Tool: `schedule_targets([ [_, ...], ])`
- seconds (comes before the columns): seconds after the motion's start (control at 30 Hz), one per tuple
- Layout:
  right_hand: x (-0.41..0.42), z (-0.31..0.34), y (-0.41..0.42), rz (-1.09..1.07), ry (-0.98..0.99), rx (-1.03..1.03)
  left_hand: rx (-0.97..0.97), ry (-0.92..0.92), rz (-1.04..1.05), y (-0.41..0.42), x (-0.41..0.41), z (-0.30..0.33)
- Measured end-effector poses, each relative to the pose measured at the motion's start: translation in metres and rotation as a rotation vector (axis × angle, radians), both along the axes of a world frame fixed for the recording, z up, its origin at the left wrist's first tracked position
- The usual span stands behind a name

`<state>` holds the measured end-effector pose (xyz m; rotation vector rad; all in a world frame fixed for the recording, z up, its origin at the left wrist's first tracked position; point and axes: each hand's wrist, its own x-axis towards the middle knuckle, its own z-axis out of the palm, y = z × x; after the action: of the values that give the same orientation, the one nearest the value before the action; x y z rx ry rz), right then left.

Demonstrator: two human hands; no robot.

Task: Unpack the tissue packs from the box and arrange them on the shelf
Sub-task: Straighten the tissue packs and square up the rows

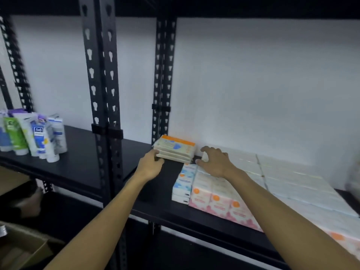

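A small stack of beige tissue packs with an orange top edge lies at the back of the black shelf, next to an upright post. My left hand touches the stack's front-left corner with its fingertips. My right hand hovers with spread fingers just right of the stack, above the rows of white and pink tissue packs that fill the shelf's right side. It holds nothing. An open cardboard box shows at the lower left.
Several cosmetic tubes stand on the neighbouring shelf at the left. Black perforated posts rise between the two shelf bays. A white wall backs the shelving. Bare shelf surface lies in front of the beige stack.
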<state>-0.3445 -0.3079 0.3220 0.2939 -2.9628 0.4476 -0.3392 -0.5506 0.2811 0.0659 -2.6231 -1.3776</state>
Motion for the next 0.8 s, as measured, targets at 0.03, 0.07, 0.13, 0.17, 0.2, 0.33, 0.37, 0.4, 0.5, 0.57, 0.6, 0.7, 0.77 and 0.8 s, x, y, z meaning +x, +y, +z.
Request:
schedule_targets([
  [0.03,-0.008,-0.001,-0.006,0.011,-0.002,0.012,0.02,0.003,0.019,-0.003,-0.005,-0.006],
  [0.07,-0.016,-0.002,-0.01,0.023,-0.004,0.025,0.044,0.017,0.039,-0.006,-0.011,-0.011],
  [0.13,-0.031,-0.004,-0.016,0.047,-0.004,0.034,0.102,0.074,0.083,-0.007,-0.023,-0.017],
  [0.17,-0.039,-0.004,-0.019,0.057,-0.001,0.034,0.134,0.102,0.107,-0.007,-0.03,-0.018],
  [0.2,-0.047,-0.004,-0.022,0.065,0.006,0.037,0.161,0.122,0.128,-0.006,-0.037,-0.019],
  [0.33,-0.077,-0.006,-0.039,0.09,0.029,0.087,0.213,0.122,0.227,0.0,-0.063,-0.021],
  [0.37,-0.084,-0.007,-0.042,0.093,0.03,0.111,0.224,0.118,0.256,0.002,-0.069,-0.022],
  [0.4,-0.09,-0.01,-0.044,0.096,0.034,0.143,0.228,0.116,0.277,0.003,-0.074,-0.023],
  [0.5,-0.107,-0.014,-0.047,0.105,0.045,0.222,0.194,0.118,0.272,0.002,-0.092,-0.03],
  [0.57,-0.114,-0.016,-0.047,0.103,0.029,0.21,0.162,0.122,0.264,0.0,-0.102,-0.037],
  [0.6,-0.117,-0.017,-0.047,0.103,0.017,0.19,0.152,0.123,0.262,-0.001,-0.107,-0.04],
  [0.7,-0.122,-0.021,-0.045,0.116,0.001,0.128,0.142,0.121,0.245,-0.004,-0.114,-0.046],
  [0.77,-0.124,-0.024,-0.044,0.125,0.003,0.101,0.137,0.122,0.238,-0.005,-0.117,-0.048],
  [0.8,-0.125,-0.025,-0.044,0.129,0.004,0.092,0.136,0.126,0.235,-0.005,-0.119,-0.049],
])
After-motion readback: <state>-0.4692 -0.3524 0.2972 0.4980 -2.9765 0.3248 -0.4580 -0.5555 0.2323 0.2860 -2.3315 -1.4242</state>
